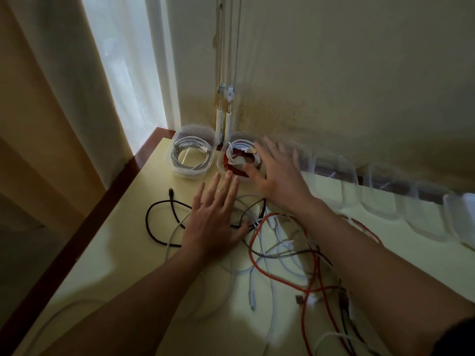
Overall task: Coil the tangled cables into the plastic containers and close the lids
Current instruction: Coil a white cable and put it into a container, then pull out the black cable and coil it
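Left hand (213, 217) lies spread over the cables (252, 250); right hand (280, 176), fingers wide, hovers by the far tub (221, 160).

The right hand (277, 173) is smeared by motion and covers the right side of the cable-filled container (229, 163) near the back edge of the tabletop (128, 265). The clear containers (334, 181) farther right along that edge are blurred, and the picture's right edge cuts off the last one. The cable tangle (282, 253) runs off the bottom edge. The left hand (213, 217) hides part of it, and contact there is unclear.
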Available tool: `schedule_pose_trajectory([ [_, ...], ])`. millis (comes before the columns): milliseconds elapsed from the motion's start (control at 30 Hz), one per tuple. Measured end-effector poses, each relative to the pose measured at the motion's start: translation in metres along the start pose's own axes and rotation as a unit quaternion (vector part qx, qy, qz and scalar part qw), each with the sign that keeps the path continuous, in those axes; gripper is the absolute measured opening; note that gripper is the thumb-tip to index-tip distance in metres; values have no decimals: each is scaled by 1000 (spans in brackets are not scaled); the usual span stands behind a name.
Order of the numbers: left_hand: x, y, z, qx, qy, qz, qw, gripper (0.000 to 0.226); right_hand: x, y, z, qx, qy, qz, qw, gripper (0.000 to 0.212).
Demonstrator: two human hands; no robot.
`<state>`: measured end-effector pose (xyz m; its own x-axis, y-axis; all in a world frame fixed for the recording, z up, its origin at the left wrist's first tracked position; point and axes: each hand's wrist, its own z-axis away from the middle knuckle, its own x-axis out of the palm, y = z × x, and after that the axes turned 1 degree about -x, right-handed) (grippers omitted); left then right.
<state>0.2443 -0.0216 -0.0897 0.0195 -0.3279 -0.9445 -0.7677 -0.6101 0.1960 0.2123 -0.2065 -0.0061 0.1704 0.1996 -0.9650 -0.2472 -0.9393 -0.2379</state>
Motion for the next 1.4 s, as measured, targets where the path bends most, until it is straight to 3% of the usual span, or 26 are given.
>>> schedule_pose_trajectory([
  [267, -19, 18, 11, 68, 101, -46, 992, 29, -38, 48, 140, 15, 118, -24, 993, 33],
  [467, -79, 74, 13, -33, 76, 141, 987, 22, -69, 59, 226, 61, 34, -20, 997, 18],
  [600, -123, 109, 13, -52, 119, 246, 960, 18, -86, 46, 264, 108, -77, -74, 988, 46],
  [667, -148, 127, 11, -38, 113, 276, 954, 17, -89, 41, 278, 123, -85, -90, 985, 44],
  [700, -161, 136, 10, -24, 111, 279, 954, 17, -94, 38, 281, 139, -73, -108, 982, 42],
  [867, -225, 182, 5, 56, 133, 270, 952, 15, -141, 21, 266, 177, 73, -238, 952, 72],
  [933, -246, 198, 3, 85, 121, 274, 950, 14, -164, 18, 257, 180, 117, -262, 941, 62],
  [1033, -266, 211, 2, 119, 126, 273, 946, 11, -188, 21, 251, 170, 148, -233, 946, 17],
  [1100, -270, 211, 3, 125, 176, 244, 945, 13, -202, 22, 255, 166, 143, -233, 948, 23],
  [1200, -262, 211, 17, 63, 215, 187, 957, 27, -225, 17, 270, 144, 120, -292, 938, 29],
  [1300, -245, 221, 44, 53, 171, 235, 955, 24, -238, 8, 284, 130, 93, -393, 906, 31],
  [1400, -238, 238, 67, 13, 1, 353, 936, 27, -246, 2, 289, 144, 94, -500, 849, 31],
])
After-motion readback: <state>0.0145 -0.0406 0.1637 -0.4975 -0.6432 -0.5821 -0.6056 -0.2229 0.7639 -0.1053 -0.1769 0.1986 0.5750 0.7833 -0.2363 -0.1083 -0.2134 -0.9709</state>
